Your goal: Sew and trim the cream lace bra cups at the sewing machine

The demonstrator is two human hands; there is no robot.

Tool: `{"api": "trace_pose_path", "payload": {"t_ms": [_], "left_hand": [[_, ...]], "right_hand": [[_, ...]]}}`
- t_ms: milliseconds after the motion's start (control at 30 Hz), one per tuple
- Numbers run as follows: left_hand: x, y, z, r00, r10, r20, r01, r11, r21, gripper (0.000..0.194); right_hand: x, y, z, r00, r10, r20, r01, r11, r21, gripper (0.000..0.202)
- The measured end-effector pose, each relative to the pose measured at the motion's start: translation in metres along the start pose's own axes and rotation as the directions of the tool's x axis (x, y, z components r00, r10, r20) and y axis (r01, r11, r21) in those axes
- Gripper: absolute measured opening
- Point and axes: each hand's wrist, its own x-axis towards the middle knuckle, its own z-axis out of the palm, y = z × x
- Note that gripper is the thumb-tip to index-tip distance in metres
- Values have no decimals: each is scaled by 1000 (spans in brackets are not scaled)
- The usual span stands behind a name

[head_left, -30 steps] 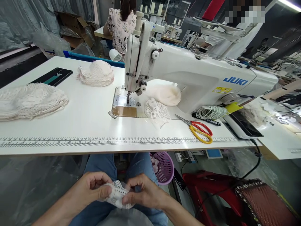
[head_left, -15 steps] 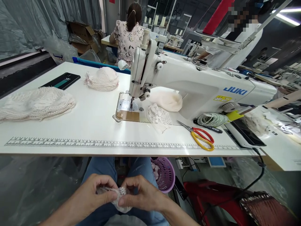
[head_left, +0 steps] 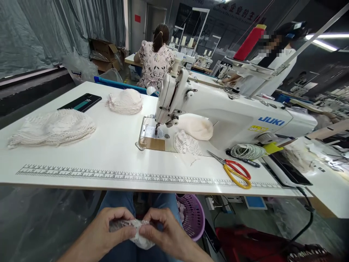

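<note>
A small piece of white openwork lace fabric (head_left: 136, 233) sits low in the near part of the scene, over the person's lap in blue jeans (head_left: 120, 202) and below the near edge of the white worktable (head_left: 109, 145). It lies between the two hands, bunched, its long axis running roughly left to right, with a rounded fold hanging down beneath the fingers.

The left hand (head_left: 105, 233) comes in from the near left, forearm angled up toward the middle, fingers curled and thumb pressed against them, pinching the left end of the lace. The right hand (head_left: 163, 233) enters from the near right and mirrors it, thumb and fingertips closed on the right end. The two thumbs almost meet over the fabric.

Just right of the hands stands a purple plastic mesh basket (head_left: 192, 216). Farther off on the table are a white JUKI sewing machine (head_left: 231, 112), red-and-yellow-handled scissors (head_left: 234, 171), and stacks of white lace pieces (head_left: 54, 127).
</note>
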Motion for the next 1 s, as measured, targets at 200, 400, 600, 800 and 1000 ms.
{"api": "trace_pose_path", "payload": {"t_ms": [200,400,600,800,1000], "left_hand": [[17,55,-50,987,128,-98,-106,973,205,23],[110,138,-114,950,310,40,-284,803,524,12],[186,141,-121,958,268,101,-276,767,579,12],[197,143,-116,953,246,174,-301,731,613,12],[205,149,-131,923,384,13,-257,592,764,9]], "right_hand": [[33,-25,-16,998,-59,-25,52,974,-221,26],[105,-71,-78,960,-268,-75,172,784,-597,21],[121,-67,-132,850,-527,-3,299,486,-821,23],[136,-50,-137,637,-726,260,418,42,-908,16],[142,-40,-133,587,-779,220,350,-1,-937,13]]}}
